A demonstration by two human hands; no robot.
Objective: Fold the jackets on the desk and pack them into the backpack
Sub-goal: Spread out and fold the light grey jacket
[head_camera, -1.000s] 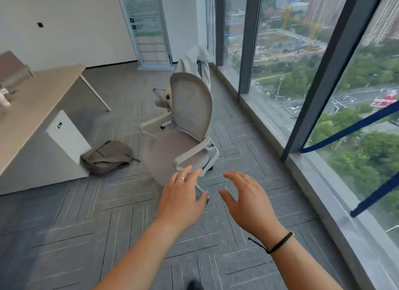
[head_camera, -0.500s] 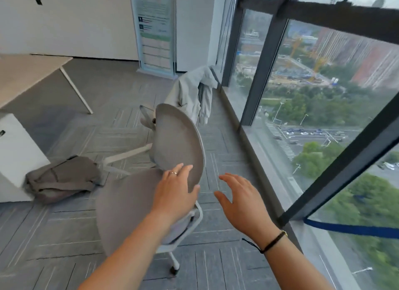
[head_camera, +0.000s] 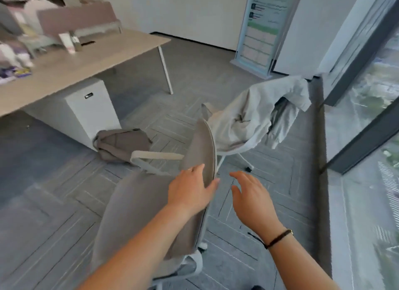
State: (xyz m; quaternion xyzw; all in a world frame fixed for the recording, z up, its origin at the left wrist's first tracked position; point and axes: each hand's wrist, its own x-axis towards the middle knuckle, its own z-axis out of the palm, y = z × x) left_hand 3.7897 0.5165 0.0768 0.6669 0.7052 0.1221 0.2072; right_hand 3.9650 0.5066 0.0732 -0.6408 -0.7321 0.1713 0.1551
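Grey mesh of the chair back (head_camera: 203, 151) lies under my left hand (head_camera: 190, 190), fingers straight; my right hand (head_camera: 252, 194) hovers beside it, relaxed, holding nothing. A pale jacket (head_camera: 248, 114) drapes another chair at centre right; the backpack (head_camera: 121, 142) slumps on the floor, centre left.

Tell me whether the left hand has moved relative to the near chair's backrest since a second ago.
Yes. The left hand has gone forward onto the near chair's backrest; earlier it hovered short of that chair.
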